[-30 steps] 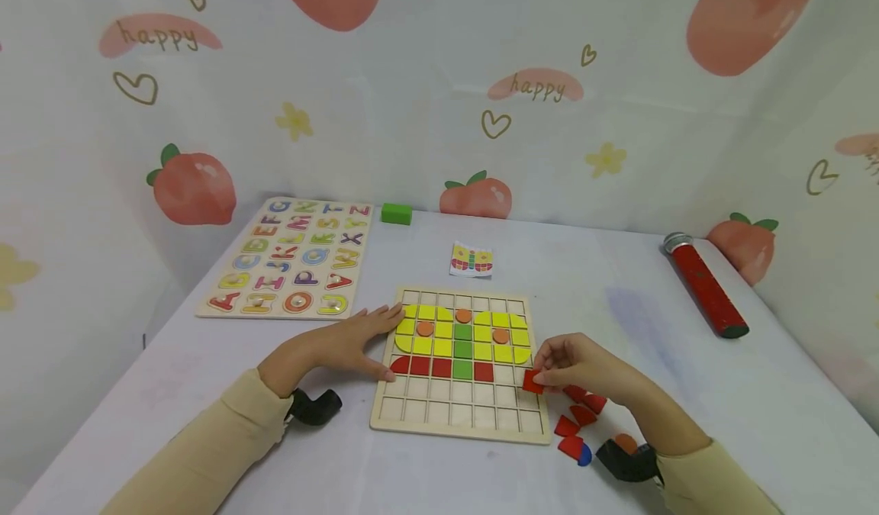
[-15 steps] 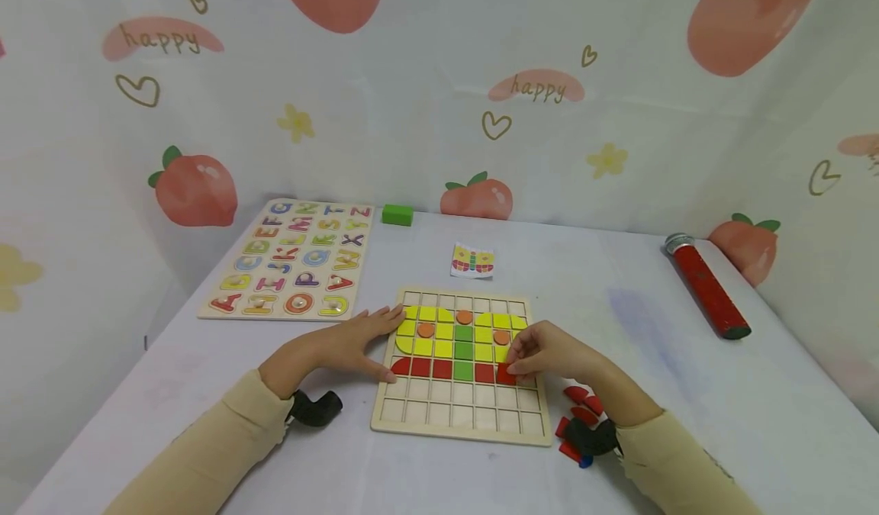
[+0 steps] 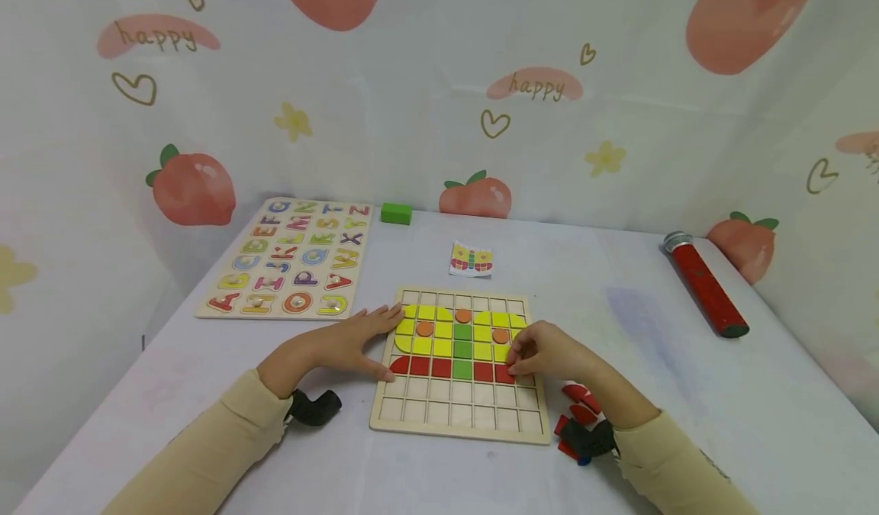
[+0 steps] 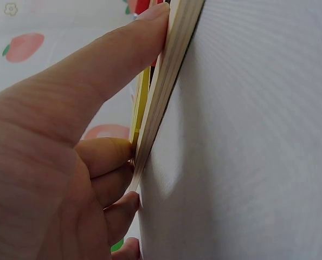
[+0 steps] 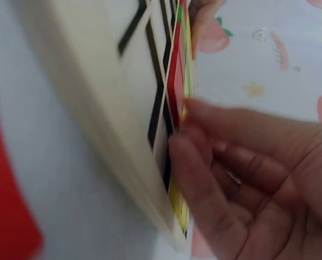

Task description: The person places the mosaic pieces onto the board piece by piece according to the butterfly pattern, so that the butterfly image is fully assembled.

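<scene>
A wooden grid board [image 3: 462,420] lies mid-table, bearing yellow, green, orange and red flat tiles. My left hand [image 3: 346,343] rests with spread fingers along its left edge; in the left wrist view the thumb [image 4: 112,59] lies across the board's side. On the right, my right hand [image 3: 552,356] pinches a red square tile [image 3: 504,374] with bent fingers at its right edge. That tile sits in the red row, beside another red square [image 3: 484,372]. Up close, the right wrist view has the fingertips right at the end of the red tiles [image 5: 177,76].
Loose red pieces [image 3: 582,400] and a bit of blue lie by the right wrist, partly hidden. Behind the board is a butterfly pattern card [image 3: 471,260]. An alphabet board [image 3: 288,259], a green block [image 3: 396,214] and a red microphone [image 3: 707,286] stand farther off.
My right hand has carried the red square leftward from the board's right edge into the red row, where the tile now lies flatter. My left hand has stayed put.
</scene>
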{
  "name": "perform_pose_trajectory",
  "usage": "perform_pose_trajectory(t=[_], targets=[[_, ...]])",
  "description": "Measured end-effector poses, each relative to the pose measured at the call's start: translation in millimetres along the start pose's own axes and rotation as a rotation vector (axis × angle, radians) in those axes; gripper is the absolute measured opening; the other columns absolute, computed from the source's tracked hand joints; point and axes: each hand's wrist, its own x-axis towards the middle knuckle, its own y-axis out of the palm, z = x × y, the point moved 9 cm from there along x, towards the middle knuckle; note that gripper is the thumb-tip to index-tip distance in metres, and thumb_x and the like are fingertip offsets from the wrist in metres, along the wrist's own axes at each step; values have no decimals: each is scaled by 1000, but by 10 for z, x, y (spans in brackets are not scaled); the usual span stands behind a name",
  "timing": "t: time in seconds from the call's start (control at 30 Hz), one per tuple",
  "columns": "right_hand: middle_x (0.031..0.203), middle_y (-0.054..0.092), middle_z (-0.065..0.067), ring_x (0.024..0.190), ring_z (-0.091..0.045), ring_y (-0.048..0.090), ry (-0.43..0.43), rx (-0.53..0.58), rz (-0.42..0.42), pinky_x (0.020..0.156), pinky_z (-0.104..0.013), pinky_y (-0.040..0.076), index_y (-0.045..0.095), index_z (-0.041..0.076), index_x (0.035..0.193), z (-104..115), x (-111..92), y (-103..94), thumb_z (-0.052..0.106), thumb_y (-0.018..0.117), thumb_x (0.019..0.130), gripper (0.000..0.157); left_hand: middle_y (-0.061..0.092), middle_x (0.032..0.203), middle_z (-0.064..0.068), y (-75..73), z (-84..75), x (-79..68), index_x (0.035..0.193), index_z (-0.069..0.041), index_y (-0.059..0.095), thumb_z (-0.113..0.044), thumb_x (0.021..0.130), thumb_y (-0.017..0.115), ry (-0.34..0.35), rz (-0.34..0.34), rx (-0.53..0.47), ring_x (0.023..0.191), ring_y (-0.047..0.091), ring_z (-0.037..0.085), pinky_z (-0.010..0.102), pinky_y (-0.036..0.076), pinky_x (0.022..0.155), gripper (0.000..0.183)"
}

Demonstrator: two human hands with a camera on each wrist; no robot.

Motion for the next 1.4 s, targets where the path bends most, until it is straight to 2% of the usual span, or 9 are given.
perform_pose_trajectory(t=[0.23,0.4,0.53,0.63,0.8,0.87,1.07,1.4], targets=[[78,65,-1,70,-14,55,-3,16,-10,64,-23,50,68,5,85,-104,-110,-150,17,74,78,16,11,158,0,9,12,8,150,-14,20,-54,73,71,-4,1,14,146,6,24,45,7,120,101],[83,65,-2,74,-16,55,17,50,-17,66,-24,51,68,4,92,-269,-261,-274,18,74,78,21,11,158,-2,8,22,7,150,-16,20,-54,72,71,-14,1,18,146,6,22,44,7,120,100],[82,63,-2,75,-16,54,64,61,-32,63,-24,50,68,6,95,-451,-388,-350,21,74,78,24,11,158,0,5,23,15,150,-15,19,-55,73,71,-6,3,23,146,6,23,44,6,120,101],[83,61,-3,74,-16,53,51,72,-22,60,-23,49,68,3,97,-536,-459,-376,21,74,78,26,11,158,2,-7,21,14,150,-13,19,-54,73,71,1,0,22,146,6,25,46,6,119,102],[82,61,-2,73,-15,53,28,59,10,58,-21,48,68,2,96,-618,-516,-365,18,74,78,25,10,158,-2,-6,41,16,150,-16,19,-56,72,71,-15,2,26,146,6,21,43,6,120,102],[79,60,-2,71,-14,52,33,61,25,57,-21,48,68,2,94,-637,-523,-340,17,75,77,24,10,158,0,-1,28,16,150,-14,19,-55,72,71,1,1,20,146,6,23,45,6,120,102],[74,58,-2,67,-15,51,19,58,68,55,-21,48,66,2,91,-620,-525,-272,11,76,75,21,11,158,-1,6,29,18,150,-15,19,-55,72,72,-7,2,17,146,6,22,45,6,120,103],[70,55,-1,64,-14,49,15,29,78,52,-21,46,63,3,87,-597,-532,-254,10,76,75,19,11,158,1,8,26,16,150,-14,18,-56,72,71,0,2,18,146,6,24,45,6,119,103]])
